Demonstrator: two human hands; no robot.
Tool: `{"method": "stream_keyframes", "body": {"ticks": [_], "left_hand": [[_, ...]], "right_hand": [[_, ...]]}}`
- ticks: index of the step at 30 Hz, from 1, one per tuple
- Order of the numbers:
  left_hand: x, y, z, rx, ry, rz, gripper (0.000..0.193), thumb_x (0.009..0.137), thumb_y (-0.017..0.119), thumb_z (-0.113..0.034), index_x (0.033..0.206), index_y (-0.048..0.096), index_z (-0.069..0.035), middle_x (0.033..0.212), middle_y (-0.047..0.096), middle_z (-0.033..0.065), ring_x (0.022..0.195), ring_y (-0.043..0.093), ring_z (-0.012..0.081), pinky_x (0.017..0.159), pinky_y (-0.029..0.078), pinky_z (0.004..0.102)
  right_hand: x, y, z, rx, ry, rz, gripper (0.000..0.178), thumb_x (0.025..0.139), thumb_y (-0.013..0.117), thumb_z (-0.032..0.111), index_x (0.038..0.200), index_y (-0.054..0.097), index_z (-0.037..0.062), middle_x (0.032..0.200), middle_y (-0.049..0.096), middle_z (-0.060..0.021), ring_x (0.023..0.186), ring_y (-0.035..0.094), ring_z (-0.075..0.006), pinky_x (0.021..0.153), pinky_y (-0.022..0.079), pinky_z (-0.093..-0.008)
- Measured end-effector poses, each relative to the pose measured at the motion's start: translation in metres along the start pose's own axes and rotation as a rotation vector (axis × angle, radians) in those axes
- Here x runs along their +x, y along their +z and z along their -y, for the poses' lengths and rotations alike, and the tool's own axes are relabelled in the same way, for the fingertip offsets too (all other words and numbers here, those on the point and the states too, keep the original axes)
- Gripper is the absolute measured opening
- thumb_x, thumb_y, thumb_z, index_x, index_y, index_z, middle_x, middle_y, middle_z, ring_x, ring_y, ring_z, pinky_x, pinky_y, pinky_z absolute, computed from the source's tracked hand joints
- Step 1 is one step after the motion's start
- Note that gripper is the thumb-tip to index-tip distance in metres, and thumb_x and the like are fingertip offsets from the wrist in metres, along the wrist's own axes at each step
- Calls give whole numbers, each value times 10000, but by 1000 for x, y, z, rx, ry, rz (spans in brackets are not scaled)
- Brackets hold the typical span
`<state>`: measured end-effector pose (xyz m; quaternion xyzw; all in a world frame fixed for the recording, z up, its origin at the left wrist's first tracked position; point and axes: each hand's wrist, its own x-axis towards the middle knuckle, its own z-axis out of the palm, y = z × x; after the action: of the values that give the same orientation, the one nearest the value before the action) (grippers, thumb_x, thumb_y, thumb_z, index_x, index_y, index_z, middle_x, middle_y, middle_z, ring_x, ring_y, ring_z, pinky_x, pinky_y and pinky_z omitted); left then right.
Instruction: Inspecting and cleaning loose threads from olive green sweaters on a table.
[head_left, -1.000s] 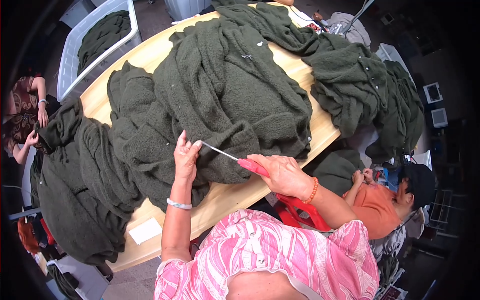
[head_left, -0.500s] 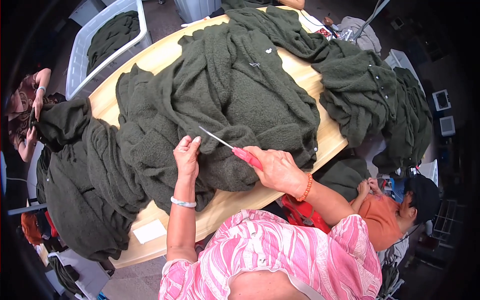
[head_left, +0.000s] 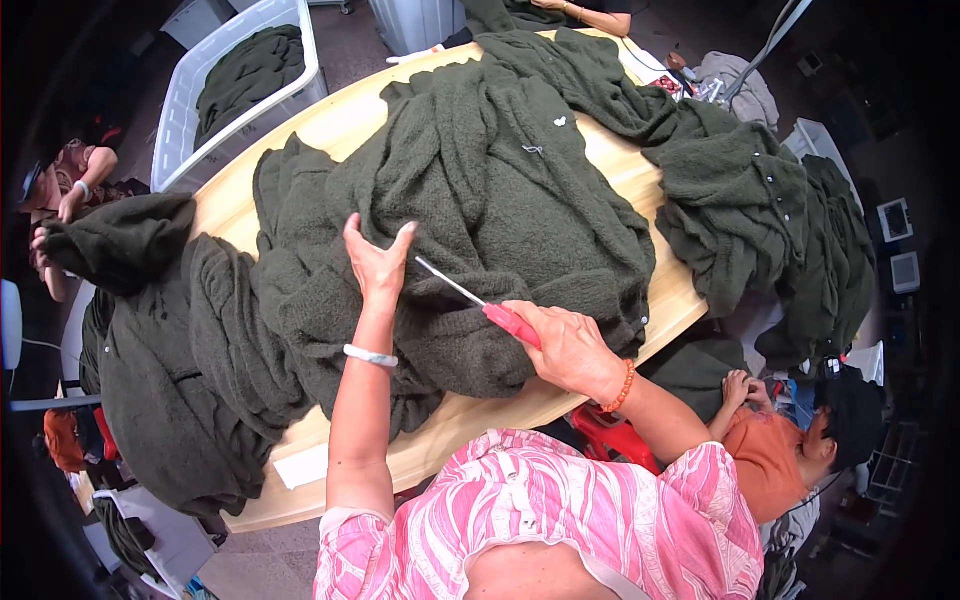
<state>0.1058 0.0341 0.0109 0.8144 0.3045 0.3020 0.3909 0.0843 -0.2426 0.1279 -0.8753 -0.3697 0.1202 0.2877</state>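
Observation:
A large dark green knitted garment (head_left: 510, 200) lies bunched in folds across the table in front of me. My left hand (head_left: 378, 260) is open over its near left part, thumb and fingers spread and nothing held. A pale bangle circles that wrist. In my right hand (head_left: 570, 345) is a red-handled tool (head_left: 512, 324) with a thin metal shaft, gripped by the handle. Its shaft points up and left over the cloth, the tip near my left thumb. The tip is too small to make out its shape. A small white mark and a loose thread show on the garment's upper right.
More green garments (head_left: 230, 350) are heaped at the left and a buttoned one (head_left: 735, 195) at the right. Pale wooden table (head_left: 325, 120) shows between them, with a white paper (head_left: 302, 466) near its front edge. A white bin (head_left: 310, 85) stands far left. Co-workers sit at left, right and far side.
My left hand has opened from a pinch and moved up slightly off the cloth. The right hand still holds the tool. At the left, a co-worker's piece of green cloth has shifted.

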Motion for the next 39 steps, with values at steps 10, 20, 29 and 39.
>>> {"method": "stream_keyframes", "body": {"ticks": [10,20,29,39], "left_hand": [[-25,-22,5,-1103,-431,328,278,889,605,-24,1163,572,11,1112,647,81,991,620,172,900,484,304],[-35,-40,-2,-1280,-495,498,309,864,550,11,1173,560,5,1115,633,83,1009,606,186,926,465,319],[-5,-19,3,-731,-293,199,553,886,683,-221,1308,441,42,1167,569,74,1075,540,135,941,427,272],[16,9,-17,-484,181,139,182,783,609,-151,835,682,8,818,666,188,789,662,306,727,524,380]], "right_hand": [[6,-8,4,-25,66,114,360,843,565,102,1199,518,90,817,652,-198,768,636,-397,688,509,-471],[17,-15,16,-60,66,221,248,869,533,156,1105,536,79,780,651,-204,767,649,-392,695,500,-499],[23,-13,2,68,-15,161,278,857,534,115,1134,536,92,880,654,-199,851,630,-383,744,492,-488],[34,-10,15,-128,76,25,375,874,570,121,1247,540,98,837,651,-195,780,636,-393,702,485,-459]]}}
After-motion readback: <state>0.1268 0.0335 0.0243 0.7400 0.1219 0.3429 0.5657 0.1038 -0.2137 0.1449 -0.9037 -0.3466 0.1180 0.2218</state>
